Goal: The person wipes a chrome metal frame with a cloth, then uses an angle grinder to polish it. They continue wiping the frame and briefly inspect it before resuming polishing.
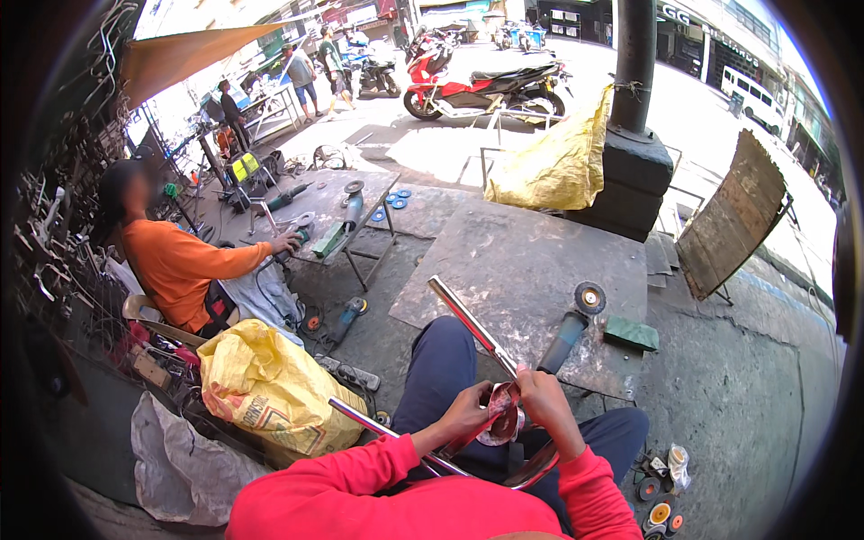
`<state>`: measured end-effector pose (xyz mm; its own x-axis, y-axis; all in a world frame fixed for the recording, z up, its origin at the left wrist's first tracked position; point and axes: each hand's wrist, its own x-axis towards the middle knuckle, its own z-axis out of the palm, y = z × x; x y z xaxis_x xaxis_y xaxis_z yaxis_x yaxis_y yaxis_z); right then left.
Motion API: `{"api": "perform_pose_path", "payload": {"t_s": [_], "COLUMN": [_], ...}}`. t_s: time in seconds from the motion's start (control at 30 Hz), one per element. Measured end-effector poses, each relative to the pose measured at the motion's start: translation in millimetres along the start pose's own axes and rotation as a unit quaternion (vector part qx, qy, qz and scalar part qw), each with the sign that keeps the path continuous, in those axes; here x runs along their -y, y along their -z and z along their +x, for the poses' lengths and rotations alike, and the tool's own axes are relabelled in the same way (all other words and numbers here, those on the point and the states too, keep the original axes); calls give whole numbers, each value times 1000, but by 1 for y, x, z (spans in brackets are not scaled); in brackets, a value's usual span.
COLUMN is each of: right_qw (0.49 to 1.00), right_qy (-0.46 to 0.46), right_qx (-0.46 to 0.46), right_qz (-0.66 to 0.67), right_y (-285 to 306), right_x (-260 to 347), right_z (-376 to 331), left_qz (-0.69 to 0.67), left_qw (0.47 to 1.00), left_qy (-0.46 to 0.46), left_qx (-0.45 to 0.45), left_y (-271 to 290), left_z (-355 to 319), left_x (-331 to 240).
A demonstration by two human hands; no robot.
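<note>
A bent chrome tube (468,317) lies across my lap, with one shiny leg reaching forward over the worktable and another pointing left. My left hand (466,412) is closed on a reddish strip (504,400) that curls beside a pale, roll-like piece (500,427). Just right of it, my right hand (545,398) is closed with its fingertips at the strip's upper end, close to the forward leg of the tube. An angle grinder (567,340) with a round flap disc rests on the worktable beyond my right hand.
The low worktable (504,256) bears a green block (632,333). A yellow sack (279,382) stands at my left, near a corded power tool (349,319). A co-worker in an orange sleeve (202,270) sits by another table. Several discs (660,513) lie at lower right; a post (633,81) stands ahead.
</note>
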<state>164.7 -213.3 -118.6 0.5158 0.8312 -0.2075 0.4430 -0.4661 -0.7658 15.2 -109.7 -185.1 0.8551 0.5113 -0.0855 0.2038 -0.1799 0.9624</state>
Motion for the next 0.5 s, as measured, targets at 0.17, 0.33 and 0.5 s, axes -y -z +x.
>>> {"api": "perform_pose_path", "payload": {"t_s": [0.17, 0.33, 0.5], "right_qw": [1000, 1000, 1000], "right_qy": [11, 9, 7], "right_qx": [-17, -17, -4], "right_qz": [-11, -14, 0], "right_y": [-1, 1, 1], "right_x": [1, 4, 5], "right_z": [-1, -3, -3], "left_qz": [-33, -110, -34], "left_qw": [999, 989, 995], "left_qy": [-7, 57, 33], "left_qx": [-4, 81, 84], "left_y": [-7, -4, 0], "left_z": [0, -4, 1], "left_x": [-9, -5, 2]}}
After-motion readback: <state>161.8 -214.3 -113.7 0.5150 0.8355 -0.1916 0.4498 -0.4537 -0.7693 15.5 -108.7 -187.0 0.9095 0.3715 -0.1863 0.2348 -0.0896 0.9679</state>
